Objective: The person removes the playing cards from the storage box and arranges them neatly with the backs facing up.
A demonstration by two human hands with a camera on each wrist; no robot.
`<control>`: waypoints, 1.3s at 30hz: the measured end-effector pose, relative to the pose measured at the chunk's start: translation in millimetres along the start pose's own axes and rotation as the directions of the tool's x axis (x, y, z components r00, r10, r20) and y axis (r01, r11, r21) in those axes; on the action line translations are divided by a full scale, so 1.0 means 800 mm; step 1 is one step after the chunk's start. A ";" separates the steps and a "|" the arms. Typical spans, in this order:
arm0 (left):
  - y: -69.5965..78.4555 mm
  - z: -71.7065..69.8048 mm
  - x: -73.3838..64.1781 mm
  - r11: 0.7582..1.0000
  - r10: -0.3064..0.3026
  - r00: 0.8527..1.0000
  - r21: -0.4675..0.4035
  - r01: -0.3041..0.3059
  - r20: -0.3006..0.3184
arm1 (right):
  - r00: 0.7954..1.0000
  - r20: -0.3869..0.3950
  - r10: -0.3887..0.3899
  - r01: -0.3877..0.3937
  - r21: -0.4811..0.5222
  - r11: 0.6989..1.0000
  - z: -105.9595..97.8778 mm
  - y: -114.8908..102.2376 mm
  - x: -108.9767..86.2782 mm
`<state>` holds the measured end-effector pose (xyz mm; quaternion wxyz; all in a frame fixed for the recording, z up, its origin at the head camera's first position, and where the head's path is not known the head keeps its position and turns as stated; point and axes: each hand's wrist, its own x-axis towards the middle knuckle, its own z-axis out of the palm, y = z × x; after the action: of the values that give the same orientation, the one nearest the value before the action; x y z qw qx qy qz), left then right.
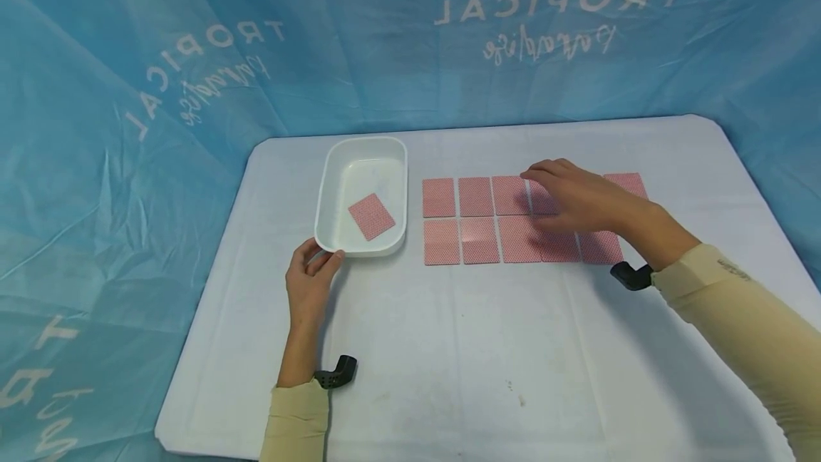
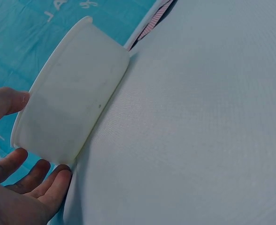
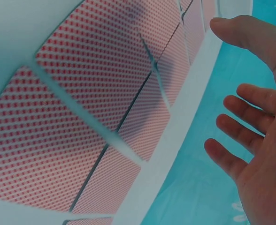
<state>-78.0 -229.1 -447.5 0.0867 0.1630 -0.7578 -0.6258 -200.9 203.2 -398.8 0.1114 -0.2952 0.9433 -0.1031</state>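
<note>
Playing cards (image 1: pixel 438 242) lie face down in two rows, their backs patterned in red and white. Above the right part of those rows hovers my right hand (image 1: pixel 574 198), fingers loosely spread and holding nothing; it hides some cards in the head view. In the right wrist view the thumb and fingertips (image 3: pixel 213 147) are apart from the cards (image 3: pixel 95 61). A white plastic tub (image 1: pixel 402 184) stands to the left, with one face-down card (image 1: pixel 372 217) inside. My left hand (image 1: pixel 314 280) is at its near left corner, thumb and fingers (image 2: pixel 16 159) around the tub's end (image 2: pixel 72 89).
White cloth covers the table (image 1: pixel 487 369). Blue printed curtains (image 1: pixel 398 34) hang behind it and along the left side. A black wrist camera (image 1: pixel 336 372) is on the left arm, another camera (image 1: pixel 631 276) on the right.
</note>
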 end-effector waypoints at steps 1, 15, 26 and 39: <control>0.000 0.000 0.000 1.000 0.000 1.000 0.002 0.000 0.001 | 1.000 -0.003 -0.008 0.008 -0.001 1.000 0.000 -0.001 0.002; 0.000 0.001 -0.002 1.000 -0.019 1.000 0.007 0.018 0.014 | 0.995 0.005 -0.102 0.102 0.009 0.995 -0.003 -0.026 0.042; 0.005 -0.001 -0.002 1.000 -0.013 1.000 -0.012 0.013 0.006 | 0.984 -0.026 -0.176 0.177 0.020 0.984 -0.014 -0.069 0.081; 0.002 -0.001 -0.003 1.000 -0.004 1.000 0.006 0.004 0.001 | 0.966 -0.039 -0.257 0.257 0.000 0.966 -0.017 -0.106 0.112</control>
<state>-75.7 -228.8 -445.8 0.0845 0.1647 -0.7595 -0.6236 -230.8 85.0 -377.4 0.0795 -0.4128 0.8987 -0.1245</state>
